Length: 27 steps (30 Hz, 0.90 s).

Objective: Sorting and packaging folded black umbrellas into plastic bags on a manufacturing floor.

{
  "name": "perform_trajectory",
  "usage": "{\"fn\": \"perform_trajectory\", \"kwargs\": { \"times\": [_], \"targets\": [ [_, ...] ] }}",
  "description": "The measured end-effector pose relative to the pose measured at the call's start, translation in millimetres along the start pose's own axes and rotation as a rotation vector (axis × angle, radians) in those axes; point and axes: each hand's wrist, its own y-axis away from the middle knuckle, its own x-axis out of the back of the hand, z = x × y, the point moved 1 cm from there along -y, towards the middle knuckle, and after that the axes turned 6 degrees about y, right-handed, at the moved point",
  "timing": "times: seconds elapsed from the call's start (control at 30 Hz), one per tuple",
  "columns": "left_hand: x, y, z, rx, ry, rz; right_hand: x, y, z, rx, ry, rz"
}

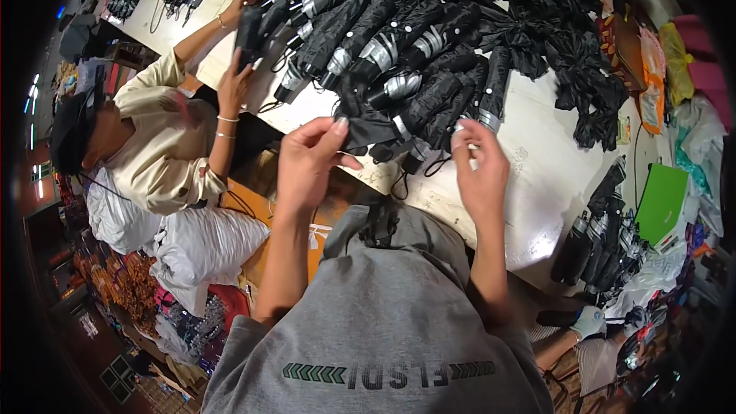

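Black umbrella cloth lies at the near side of the heaped folding umbrellas on the white surface, its end pinched between thumb and fingers by the grip of the left hand, probably to keep it taut. The right hand curls near 1 silver-ended umbrella; whether its grip pinches anything, I cannot tell. The cloth looks thin, dark and softly creased.

Umbrellas lie heaped on the table (a co-worker to their left), another bunch at its right
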Motion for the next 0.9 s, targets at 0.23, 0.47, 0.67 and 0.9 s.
{"fn": "perform_trajectory", "kwargs": {
  "times": [0.23, 0.47, 0.67, 0.9],
  "targets": [
    [4, -17, -20, -0.135, -0.08, -0.056, -2, -28, 153, -0.151, 0.811, 0.425],
    [1, -18, -10, 0.032, 0.086, -0.232, 16, -33, 135, -0.539, 0.08, 0.279],
    [-21, -29, 13, -0.065, 0.165, -0.13, 25, 13, 81, -0.535, -0.368, 0.239],
    [-45, -58, 24, -0.266, 0.244, 0.025, 29, 66, -7, -0.058, -0.11, 0.117]
  ]
}}
